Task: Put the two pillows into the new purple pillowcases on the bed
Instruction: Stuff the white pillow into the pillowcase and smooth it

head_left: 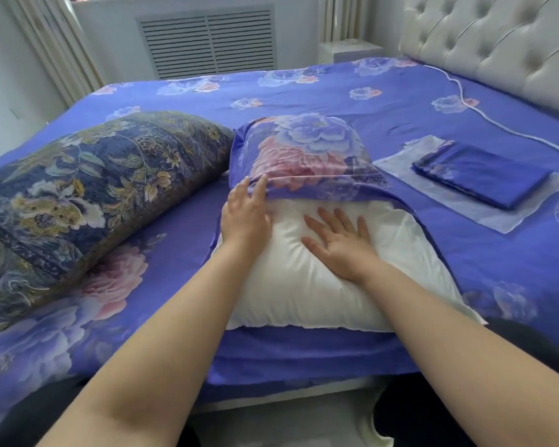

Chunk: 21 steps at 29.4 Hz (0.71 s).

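No legible writing; the white pillow [307,285], far half inside the purple pillowcase [304,150] mid-bed, lies under the flat, spread right hand [339,240], while the left hand [244,214] pinches the case's hem.

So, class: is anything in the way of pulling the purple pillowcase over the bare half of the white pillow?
Nothing visible blocks it. The right hand lies flat on the white pillow, just below the purple pillowcase hem that the left hand pinches, so it would have to lift as the hem comes down.
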Tool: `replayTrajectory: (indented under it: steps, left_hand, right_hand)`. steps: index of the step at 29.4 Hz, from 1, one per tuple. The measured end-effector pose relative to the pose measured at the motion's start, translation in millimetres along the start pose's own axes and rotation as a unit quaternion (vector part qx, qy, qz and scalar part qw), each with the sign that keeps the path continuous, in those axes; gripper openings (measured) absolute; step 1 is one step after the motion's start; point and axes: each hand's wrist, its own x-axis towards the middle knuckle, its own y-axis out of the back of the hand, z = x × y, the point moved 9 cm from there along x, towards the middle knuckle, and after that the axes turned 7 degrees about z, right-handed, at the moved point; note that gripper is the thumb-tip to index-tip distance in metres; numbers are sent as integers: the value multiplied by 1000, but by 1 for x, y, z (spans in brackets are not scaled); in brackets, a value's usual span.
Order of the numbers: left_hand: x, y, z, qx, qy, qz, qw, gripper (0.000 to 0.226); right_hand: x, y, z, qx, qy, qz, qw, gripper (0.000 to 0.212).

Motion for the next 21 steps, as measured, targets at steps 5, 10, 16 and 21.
replayTrajectory:
  steps: [5,10,16,21]
  left_hand:
    - [22,15,-6,-212,99,115,965,24]
    - [-43,-6,40,-121,47,29,991,31]
    - [-59,-7,19,-139,22,84,986,31]
    - [-61,-11,9,-145,55,79,985,34]
  right_hand:
    - [6,-8,8,-3,-13,13,1000,59]
    - [14,-16,17,-28,-41,28,998,66]
    - [-34,37,7,123,4,377,918,40]
    - [-47,61,47,224,-125,468,846,47]
